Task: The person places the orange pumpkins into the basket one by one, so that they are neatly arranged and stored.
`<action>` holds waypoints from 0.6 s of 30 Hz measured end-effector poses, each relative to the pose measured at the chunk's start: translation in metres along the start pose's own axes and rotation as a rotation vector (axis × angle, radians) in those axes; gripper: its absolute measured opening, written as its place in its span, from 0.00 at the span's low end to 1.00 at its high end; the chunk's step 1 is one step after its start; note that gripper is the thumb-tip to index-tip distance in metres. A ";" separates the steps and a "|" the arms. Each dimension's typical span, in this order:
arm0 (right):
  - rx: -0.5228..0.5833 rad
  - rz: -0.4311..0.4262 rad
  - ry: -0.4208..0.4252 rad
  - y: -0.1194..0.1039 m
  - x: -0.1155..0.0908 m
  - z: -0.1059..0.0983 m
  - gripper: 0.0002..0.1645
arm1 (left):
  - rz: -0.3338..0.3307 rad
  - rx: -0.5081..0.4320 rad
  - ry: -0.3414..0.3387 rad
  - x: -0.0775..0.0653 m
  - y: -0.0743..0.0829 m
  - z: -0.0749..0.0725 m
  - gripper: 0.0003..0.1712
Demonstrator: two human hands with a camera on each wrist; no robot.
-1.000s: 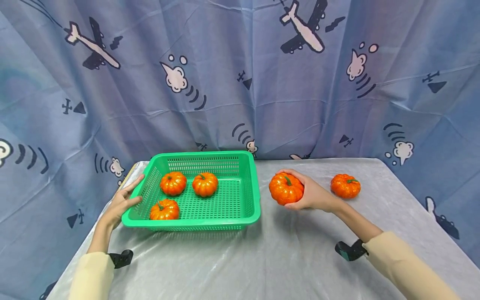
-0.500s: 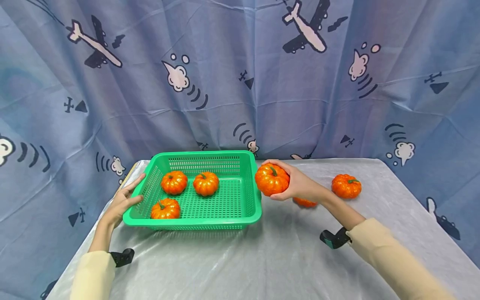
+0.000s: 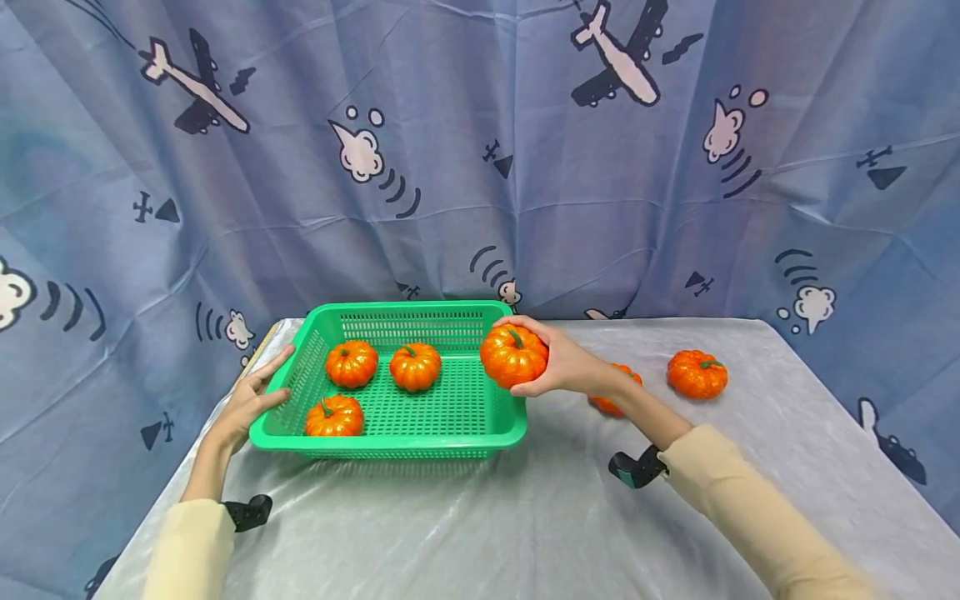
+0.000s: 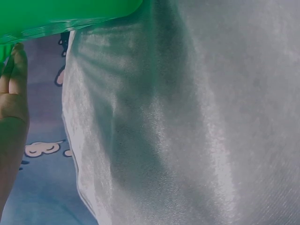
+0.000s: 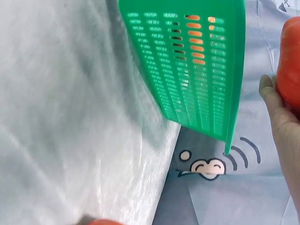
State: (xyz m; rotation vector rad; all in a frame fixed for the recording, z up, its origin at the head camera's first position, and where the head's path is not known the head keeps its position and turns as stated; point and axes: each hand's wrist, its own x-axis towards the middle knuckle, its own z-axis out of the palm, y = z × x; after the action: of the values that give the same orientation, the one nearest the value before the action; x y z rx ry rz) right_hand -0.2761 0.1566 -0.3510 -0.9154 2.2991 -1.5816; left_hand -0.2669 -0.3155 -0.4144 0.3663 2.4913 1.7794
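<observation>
In the head view my right hand (image 3: 562, 362) grips a small orange pumpkin (image 3: 513, 356) by its right side, with the pumpkin raised over the right rim of a green plastic basket (image 3: 405, 444). The right wrist view shows that pumpkin (image 5: 289, 70) above the rim level, beside the basket's slotted end wall (image 5: 197, 79). My left hand (image 3: 243, 408) rests at the basket's left rim with its fingers extended. Inside the basket sit three more pumpkins: one at the back left (image 3: 352, 364), one at the back middle (image 3: 415, 367) and one at the front left (image 3: 334, 416).
Two pumpkins lie on the silver-grey cloth (image 3: 465, 533) to the right: one (image 3: 696, 374) farther out, the other (image 3: 617, 390) partly hidden behind my right forearm. A blue patterned curtain (image 3: 450, 167) hangs behind the table.
My right hand has carried the pumpkin leftward and up, from above the cloth to over the basket's right rim. A pumpkin behind it has come into sight. The left hand stays at the rim.
</observation>
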 end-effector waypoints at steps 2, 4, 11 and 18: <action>0.012 -0.013 -0.009 0.000 0.004 0.004 0.46 | 0.001 -0.003 0.000 0.000 -0.001 0.000 0.40; 0.031 -0.016 -0.019 0.001 0.008 0.008 0.46 | 0.005 -0.007 0.000 0.000 -0.001 0.000 0.40; 0.065 -0.012 -0.044 0.006 0.019 0.020 0.46 | 0.005 -0.012 -0.007 0.001 -0.002 -0.001 0.41; 0.104 0.003 -0.073 0.008 0.030 0.033 0.48 | 0.016 -0.019 -0.007 0.003 -0.003 -0.001 0.40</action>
State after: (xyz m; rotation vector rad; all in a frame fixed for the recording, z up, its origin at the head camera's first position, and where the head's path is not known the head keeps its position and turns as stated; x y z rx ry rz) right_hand -0.2870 0.1154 -0.3664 -0.9275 2.1468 -1.6213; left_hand -0.2707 -0.3167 -0.4169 0.3919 2.4712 1.8033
